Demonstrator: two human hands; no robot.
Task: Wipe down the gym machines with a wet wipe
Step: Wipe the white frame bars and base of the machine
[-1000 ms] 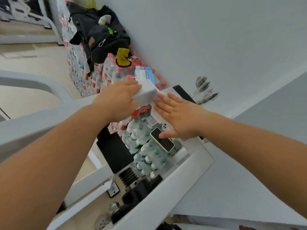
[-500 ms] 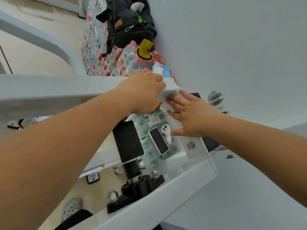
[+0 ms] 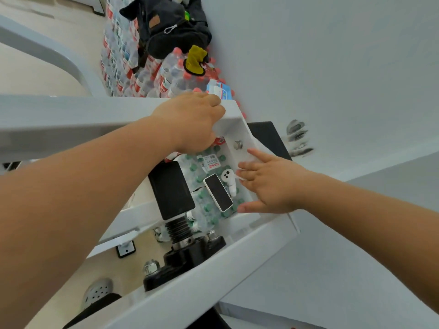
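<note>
Wiping the white machine frame (image 3: 71, 119) looks like the step in hand, here at its end bracket (image 3: 234, 129). Nearest, a smooth painted beam (image 3: 190, 288) crosses low, with a black ribbed bumper (image 3: 177, 227) and glossy nuts behind it. The right hand (image 3: 270, 186) lies flat and spread on the bracket's inner face beside a round steel bolt (image 3: 238, 144); a thin pale sheet, probably the wipe (image 3: 255, 151), sits under its fingers (image 3: 257, 154), pressed rather than pinched. The left hand (image 3: 192, 119) curls over the bracket's top edge; whether its grip holds any wipe I cannot tell, since the fingers are hidden. Next, I judge, the right hand should drag the wipe around the bolt and along the inner face. Beyond lie a phone (image 3: 218, 192) on shrink-wrapped bottles (image 3: 206, 167), more bottle packs and a soft black bag (image 3: 166, 22) against the matte wall (image 3: 332, 55).
</note>
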